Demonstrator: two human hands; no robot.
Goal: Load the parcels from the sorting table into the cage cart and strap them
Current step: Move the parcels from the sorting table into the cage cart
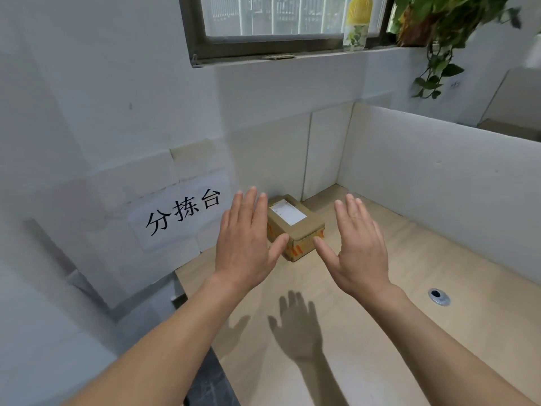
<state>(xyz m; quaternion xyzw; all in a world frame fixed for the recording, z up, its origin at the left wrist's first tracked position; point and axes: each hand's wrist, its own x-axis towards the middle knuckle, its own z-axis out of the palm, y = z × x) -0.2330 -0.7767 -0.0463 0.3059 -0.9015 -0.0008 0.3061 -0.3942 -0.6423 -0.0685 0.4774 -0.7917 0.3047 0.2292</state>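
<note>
- Surface: pale wood sorting table point(389, 332), smooth, with a round metal-rimmed cable hole point(438, 296) toward its right side.
- Room: white panels close the table at the back and along the right partition point(424, 177). On the left wall is a paper sign point(183, 213) with three black characters.
- Above: a dark-framed window point(278, 22). On its sill stand a clear bottle point(357, 22) with a yellow top and a trailing green plant point(445, 27).
- Task's thing: one small cardboard parcel point(303, 231) sits on the table, near the back corner but apart from both panels. It has a white label point(287, 212) on top and orange markings on its near side.
- Left hand point(246, 244): flat, back up, fingers straight and close together, thumb splayed toward the parcel. It holds nothing.
- Right hand point(361, 250): likewise flat and spread, thumb out toward the parcel, nothing in it.
- The parcel shows in the gap between the two hands. Both thumb tips overlap its near corners in view; cannot tell whether they touch it.
- Both hands are raised off the wood, with their shadows point(298, 326) falling on the table nearer the person.
- Edges: the table's left edge runs beside a strip of dark floor point(205, 385). Bare wood lies in front of and to the right of the parcel.
</note>
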